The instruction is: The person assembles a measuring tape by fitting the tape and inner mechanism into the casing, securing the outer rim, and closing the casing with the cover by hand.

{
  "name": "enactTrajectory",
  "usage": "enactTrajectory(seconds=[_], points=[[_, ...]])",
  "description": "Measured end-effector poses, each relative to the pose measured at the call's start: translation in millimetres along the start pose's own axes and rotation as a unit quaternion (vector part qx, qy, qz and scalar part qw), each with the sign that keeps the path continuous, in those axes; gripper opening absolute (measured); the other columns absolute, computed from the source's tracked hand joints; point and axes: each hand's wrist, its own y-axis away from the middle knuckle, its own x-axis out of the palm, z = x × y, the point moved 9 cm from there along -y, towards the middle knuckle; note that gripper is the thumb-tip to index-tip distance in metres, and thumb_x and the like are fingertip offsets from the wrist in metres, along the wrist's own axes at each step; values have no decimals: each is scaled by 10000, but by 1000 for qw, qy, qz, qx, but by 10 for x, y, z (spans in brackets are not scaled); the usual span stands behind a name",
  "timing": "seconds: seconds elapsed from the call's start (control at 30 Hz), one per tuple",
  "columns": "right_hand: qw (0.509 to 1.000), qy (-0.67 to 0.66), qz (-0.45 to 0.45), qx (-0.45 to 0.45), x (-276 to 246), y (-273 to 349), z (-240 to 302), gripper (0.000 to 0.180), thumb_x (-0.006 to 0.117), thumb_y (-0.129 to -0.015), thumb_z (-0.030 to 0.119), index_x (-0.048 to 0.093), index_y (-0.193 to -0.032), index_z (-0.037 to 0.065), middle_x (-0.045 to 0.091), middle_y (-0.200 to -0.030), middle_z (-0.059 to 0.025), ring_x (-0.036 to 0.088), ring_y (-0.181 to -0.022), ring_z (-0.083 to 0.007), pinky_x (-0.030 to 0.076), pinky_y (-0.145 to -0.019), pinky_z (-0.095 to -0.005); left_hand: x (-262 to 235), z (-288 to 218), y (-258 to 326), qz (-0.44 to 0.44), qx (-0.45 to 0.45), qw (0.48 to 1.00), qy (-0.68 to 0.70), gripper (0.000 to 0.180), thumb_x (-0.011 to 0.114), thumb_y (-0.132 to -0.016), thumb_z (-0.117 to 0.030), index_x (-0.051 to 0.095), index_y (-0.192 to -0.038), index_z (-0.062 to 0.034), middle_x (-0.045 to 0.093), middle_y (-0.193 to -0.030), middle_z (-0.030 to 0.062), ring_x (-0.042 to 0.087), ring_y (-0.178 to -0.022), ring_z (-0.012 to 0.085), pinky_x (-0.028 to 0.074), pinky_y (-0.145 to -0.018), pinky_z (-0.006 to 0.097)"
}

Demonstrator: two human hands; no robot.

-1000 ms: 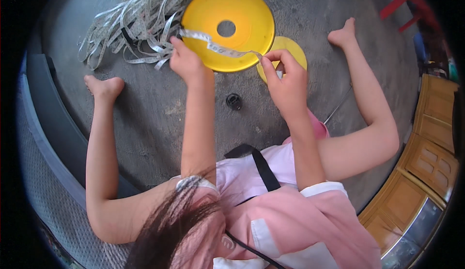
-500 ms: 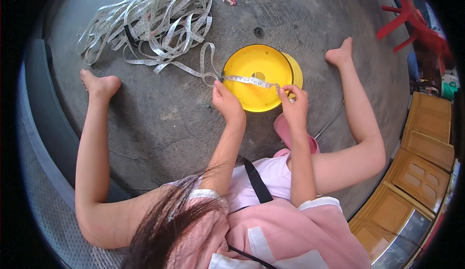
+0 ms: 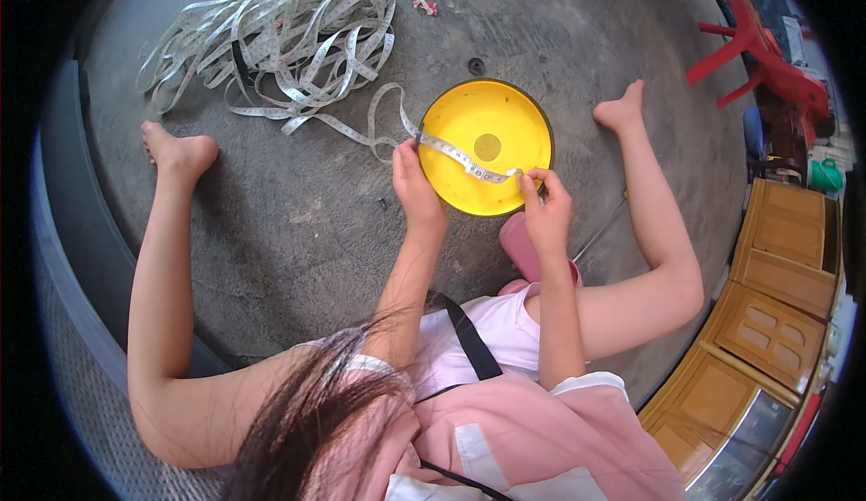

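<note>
A round yellow reel (image 3: pixel 514 122) with a dark rim and a grey spot at its middle is in front of me. White measuring tape (image 3: pixel 451 151) runs slackly across its face. Its end is pinched between the thumb and finger of my right hand (image 3: pixel 548 211), beside the reel's lower right rim. My left hand (image 3: pixel 419 196) is closed at the left rim, on the tape where it crosses the edge; some of its fingers are hidden. From there the tape loops away to a big tangled heap of tape (image 3: pixel 307 41) on the floor, at the far left.
Around the reel lies grey concrete floor (image 3: pixel 307 221). My bare legs spread to both sides. Pink slippers (image 3: pixel 520 247) sit under my right forearm. A red plastic chair (image 3: pixel 744 36) and wooden cabinets (image 3: pixel 767 330) stand at the right. A crumpled wrapper (image 3: pixel 425 6) lies far off.
The reel has tilted to face me more, hiding the second yellow disc seen behind it at the right. The tape across it now slants down toward my right hand, which has dropped slightly.
</note>
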Motion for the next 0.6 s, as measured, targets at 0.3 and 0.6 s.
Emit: enactTrajectory(seconds=[0.3,0.6], points=[[997,-73,-1,18,110,-45,-184,118,529,-739,106,517,-752,-11,510,-634,-30,413,-558,-95,348,-523,-224,-257,-156,-390,104,134,883,-438,241,435,-794,-165,484,-975,-13,508,-999,138,467,-957,243,351,-823,320],[994,-42,100,28,723,-53,-184,144,542,-730,141,523,-796,15,535,-676,-84,479,-610,-153,385,-594,-267,-958,-1345,-893,-89,295,765,-566,268,509,-733,-143,506,-956,5,520,-952,140,487,-893,258,371,-782,324]])
